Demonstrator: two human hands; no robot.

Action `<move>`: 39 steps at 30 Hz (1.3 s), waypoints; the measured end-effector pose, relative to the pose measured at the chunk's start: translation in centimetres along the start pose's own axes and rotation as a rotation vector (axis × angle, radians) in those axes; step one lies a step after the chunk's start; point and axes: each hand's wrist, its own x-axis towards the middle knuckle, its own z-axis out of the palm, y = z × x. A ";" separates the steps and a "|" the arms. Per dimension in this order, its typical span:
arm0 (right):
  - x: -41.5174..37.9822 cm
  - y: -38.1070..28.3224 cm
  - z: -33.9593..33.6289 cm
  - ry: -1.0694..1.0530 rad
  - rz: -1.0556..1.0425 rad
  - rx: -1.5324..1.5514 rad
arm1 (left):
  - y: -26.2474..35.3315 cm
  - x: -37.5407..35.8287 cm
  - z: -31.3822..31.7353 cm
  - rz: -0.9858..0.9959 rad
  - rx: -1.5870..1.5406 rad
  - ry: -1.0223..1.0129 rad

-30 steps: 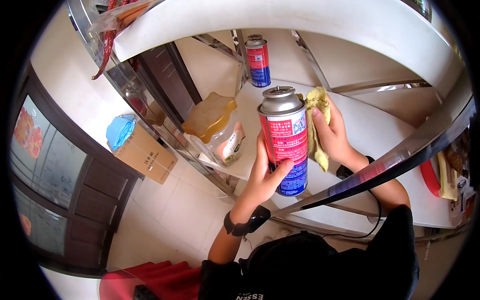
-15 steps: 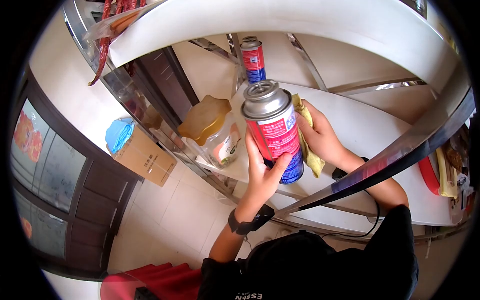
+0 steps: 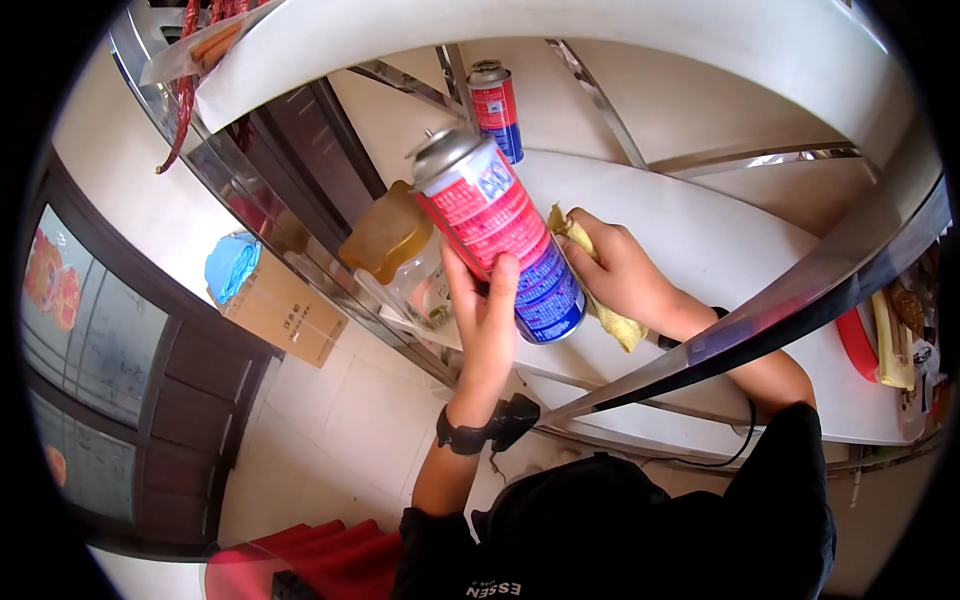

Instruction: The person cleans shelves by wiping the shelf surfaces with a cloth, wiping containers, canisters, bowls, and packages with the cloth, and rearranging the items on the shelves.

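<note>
My left hand (image 3: 484, 310) is wrapped round a gas canister (image 3: 500, 230) with a red and blue printed label and a bare metal top. The canister tilts to the left, its top end up and away from me. In my right hand (image 3: 625, 270) is a yellow cloth (image 3: 612, 322), pinched between thumb and fingers close to the canister's right side. Behind them a second gas canister (image 3: 496, 112) of the same colours stands upright at the back of the white shelf (image 3: 700, 240). A clear jar with a gold lid (image 3: 388, 232) stands left of my left hand, partly hidden by the canister.
A curved metal rail (image 3: 760, 310) crosses over my right forearm. Above is another white shelf (image 3: 600, 20), with dried red sausages (image 3: 187, 90) at its left end. A cardboard box (image 3: 285, 310) with blue plastic stands on the floor. Packages (image 3: 895, 340) lie at the right.
The canister has tipped from nearly upright to a leftward lean and shifted left with my left hand. My right hand and the cloth have moved slightly left. The whole view has shifted a little.
</note>
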 end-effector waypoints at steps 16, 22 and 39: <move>1.5 2.6 -1.5 -0.044 -0.125 -0.285 | 0.0 0.0 -1.2 0.042 0.172 -0.040; 1.5 2.6 -1.7 -0.039 -0.133 -0.256 | -1.8 -0.3 -1.6 0.225 0.435 -0.111; 1.9 3.6 -2.1 -0.117 -0.018 -0.252 | -5.2 -2.4 -2.5 0.324 0.853 0.222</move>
